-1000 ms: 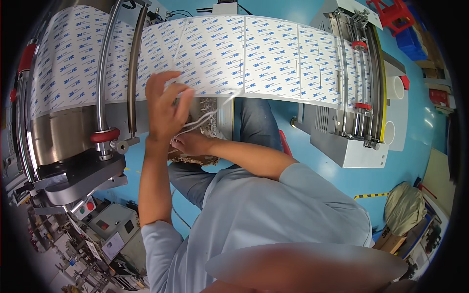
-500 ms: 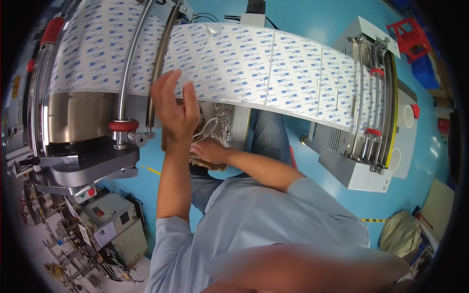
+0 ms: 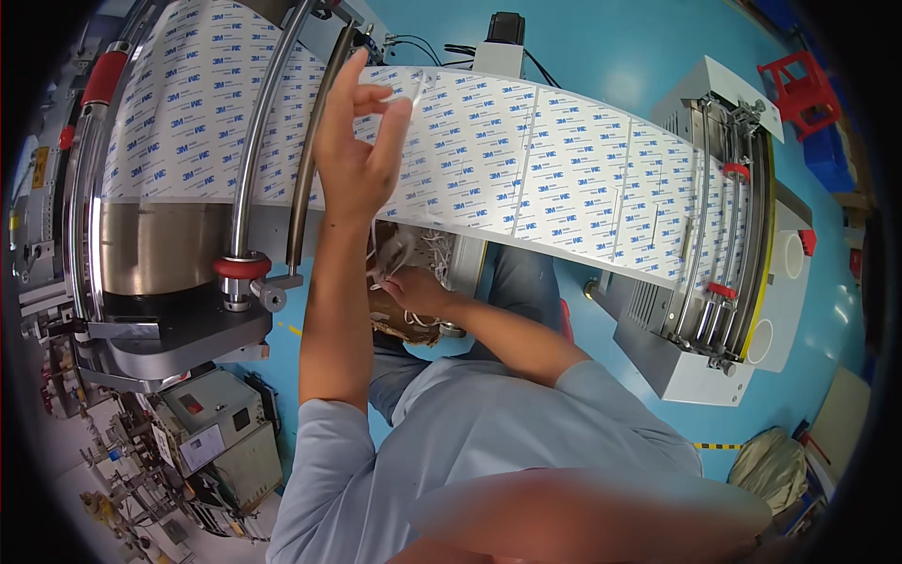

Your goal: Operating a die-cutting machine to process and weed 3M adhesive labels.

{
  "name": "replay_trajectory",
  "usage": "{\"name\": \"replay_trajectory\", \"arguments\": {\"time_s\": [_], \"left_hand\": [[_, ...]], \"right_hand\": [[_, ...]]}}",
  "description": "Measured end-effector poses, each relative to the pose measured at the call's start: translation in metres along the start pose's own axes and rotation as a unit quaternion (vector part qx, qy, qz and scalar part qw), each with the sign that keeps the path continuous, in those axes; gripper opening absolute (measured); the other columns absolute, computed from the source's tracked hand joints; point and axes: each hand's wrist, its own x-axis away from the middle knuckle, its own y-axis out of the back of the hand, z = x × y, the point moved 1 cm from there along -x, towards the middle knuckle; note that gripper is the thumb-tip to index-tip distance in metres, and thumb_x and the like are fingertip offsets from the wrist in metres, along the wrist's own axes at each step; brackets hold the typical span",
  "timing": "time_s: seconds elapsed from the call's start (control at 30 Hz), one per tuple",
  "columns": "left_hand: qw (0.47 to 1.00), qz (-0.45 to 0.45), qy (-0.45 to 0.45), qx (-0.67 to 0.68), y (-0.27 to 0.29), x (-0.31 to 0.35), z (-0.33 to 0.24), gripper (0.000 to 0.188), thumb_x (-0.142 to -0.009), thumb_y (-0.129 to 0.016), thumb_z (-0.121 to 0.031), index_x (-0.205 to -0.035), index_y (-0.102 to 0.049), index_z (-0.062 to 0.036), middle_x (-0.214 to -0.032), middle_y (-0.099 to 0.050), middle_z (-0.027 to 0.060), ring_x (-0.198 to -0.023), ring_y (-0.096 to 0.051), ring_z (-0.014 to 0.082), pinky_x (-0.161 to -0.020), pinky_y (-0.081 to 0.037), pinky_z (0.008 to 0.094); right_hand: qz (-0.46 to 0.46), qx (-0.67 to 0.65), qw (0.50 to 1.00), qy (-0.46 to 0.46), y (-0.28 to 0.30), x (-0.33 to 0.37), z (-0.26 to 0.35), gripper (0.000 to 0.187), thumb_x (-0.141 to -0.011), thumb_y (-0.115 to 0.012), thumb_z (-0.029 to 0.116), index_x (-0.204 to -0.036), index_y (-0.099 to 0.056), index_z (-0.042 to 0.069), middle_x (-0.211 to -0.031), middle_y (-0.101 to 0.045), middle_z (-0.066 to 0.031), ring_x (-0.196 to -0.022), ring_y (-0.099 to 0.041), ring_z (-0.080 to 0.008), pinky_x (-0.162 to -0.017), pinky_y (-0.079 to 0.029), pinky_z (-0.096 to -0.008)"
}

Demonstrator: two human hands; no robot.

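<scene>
A wide white web of sheet material [image 3: 470, 150] with blue print runs from the rollers on the left to the machine on the right. My left hand [image 3: 357, 160] is raised over its left part, beside a dark metal bar [image 3: 315, 141]. Its index finger points away from me, the thumb stands apart, and nothing shows in its grip. Below the web's near edge, my right hand [image 3: 420, 291] is closed around thin white strips [image 3: 399, 252], partly blurred. Under that hand is a brown box [image 3: 399, 324] holding tangled white waste strips [image 3: 434, 252].
A shiny roller [image 3: 160, 249] and an upright bar with a red collar [image 3: 241, 267] stand at left. The right-hand machine [image 3: 676, 348] has guide bars. Beyond it is a red stool [image 3: 799, 94]. A control cabinet [image 3: 221, 423] sits lower left.
My left hand has moved away from me, toward the web's far edge, and its index finger has straightened. My right hand stays over the box. The whole view has shifted slightly.
</scene>
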Motion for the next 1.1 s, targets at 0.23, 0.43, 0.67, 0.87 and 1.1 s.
{"name": "replay_trajectory", "arguments": {"time_s": [0.23, 0.43, 0.67, 0.87, 1.1], "left_hand": [[0.959, 0.091, 0.239, -0.122, -0.030, -0.023, 0.046, 0.038, -0.081, -0.067, -0.024, -0.107, -0.061, 0.0027, -0.089, -0.066, 0.0119, -0.077, -0.063, 0.0163, -0.067, -0.049, 0.0264], [0.888, 0.184, 0.418, -0.060, -0.049, -0.038, 0.077, 0.032, -0.080, -0.067, -0.017, -0.106, -0.063, 0.0027, -0.092, -0.067, 0.0130, -0.071, -0.065, 0.0148, -0.062, -0.051, 0.0238], [0.839, 0.127, 0.513, 0.130, -0.036, -0.030, 0.084, 0.026, -0.086, -0.059, -0.003, -0.110, -0.059, 0.0042, -0.098, -0.066, 0.0165, -0.077, -0.066, 0.0194, -0.065, -0.056, 0.0247], [0.829, 0.151, 0.517, 0.149, -0.034, -0.033, 0.088, 0.023, -0.091, -0.056, -0.006, -0.112, -0.057, 0.0035, -0.101, -0.065, 0.0178, -0.082, -0.067, 0.0201, -0.068, -0.057, 0.0248], [0.813, 0.160, 0.530, 0.181, -0.034, -0.032, 0.094, 0.024, -0.091, -0.055, -0.007, -0.113, -0.055, 0.0034, -0.102, -0.065, 0.0179, -0.082, -0.066, 0.0199, -0.071, -0.057, 0.0251]], "right_hand": [[-0.023, -0.032, 0.999, 0.026, 0.000, 0.003, 0.005, 0.029, -0.094, -0.047, 0.026, -0.087, -0.062, 0.003, -0.080, -0.064, -0.0147, -0.075, -0.061, -0.0328, -0.066, -0.048, -0.0414], [-0.052, 0.010, 0.997, 0.055, 0.007, 0.003, 0.008, 0.033, -0.093, -0.049, 0.028, -0.076, -0.062, 0.004, -0.067, -0.061, -0.0156, -0.064, -0.059, -0.0340, -0.060, -0.045, -0.0426], [-0.037, -0.024, 0.998, 0.032, -0.004, 0.005, -0.003, 0.030, -0.092, -0.051, 0.030, -0.077, -0.061, 0.005, -0.072, -0.062, -0.0128, -0.063, -0.059, -0.0326, -0.059, -0.046, -0.0417], [-0.035, -0.020, 0.999, 0.009, -0.004, 0.003, -0.002, 0.030, -0.093, -0.049, 0.033, -0.077, -0.059, 0.009, -0.072, -0.062, -0.0100, -0.066, -0.060, -0.0296, -0.059, -0.047, -0.0398], [0.015, -0.047, 0.999, -0.011, -0.010, 0.005, -0.012, 0.031, -0.093, -0.049, 0.033, -0.078, -0.059, 0.008, -0.070, -0.060, -0.0118, -0.066, -0.060, -0.0292, -0.058, -0.045, -0.0383]]}}
